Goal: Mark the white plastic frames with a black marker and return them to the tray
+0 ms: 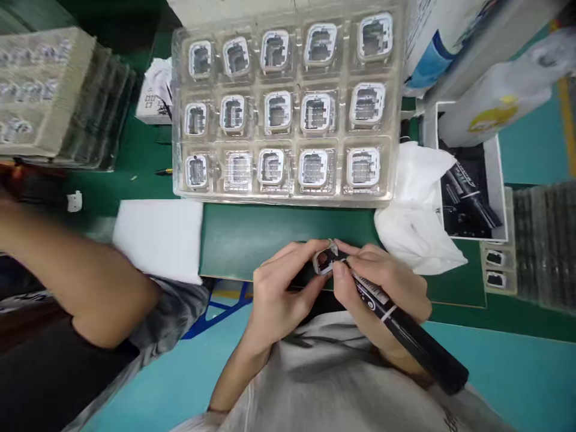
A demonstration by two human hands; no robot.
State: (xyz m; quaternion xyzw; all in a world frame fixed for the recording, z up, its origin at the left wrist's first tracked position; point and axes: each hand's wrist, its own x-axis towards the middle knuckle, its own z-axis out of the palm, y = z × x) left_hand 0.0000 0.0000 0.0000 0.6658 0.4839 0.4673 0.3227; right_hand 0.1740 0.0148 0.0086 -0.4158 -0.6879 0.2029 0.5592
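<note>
Between the fingertips of my left hand (pixel 283 288) is a small rounded-square frame (pixel 320 264), light at the rim, held up over the table's near edge. My right hand (pixel 382 282) grips a black marker pen (pixel 396 318), its tip end at the frame and its thick black end sloping down to the right. Fingers of both hands meet around the frame, so the exact point of contact is hidden. Beyond my hands lies a clear plastic tray (pixel 279 200), with similar white frames (pixel 314 168) in its pockets; one front-row pocket (pixel 237 171) shows no white frame.
At left, a co-worker's arm (pixel 90 270) reaches over the table beside a white cloth (pixel 157 234) and stacked trays (pixel 45 90). To the right are crumpled tissue (pixel 414 234), a white box (pixel 504 192) holding markers, a bottle (pixel 499 96) and more stacked trays (pixel 546 240).
</note>
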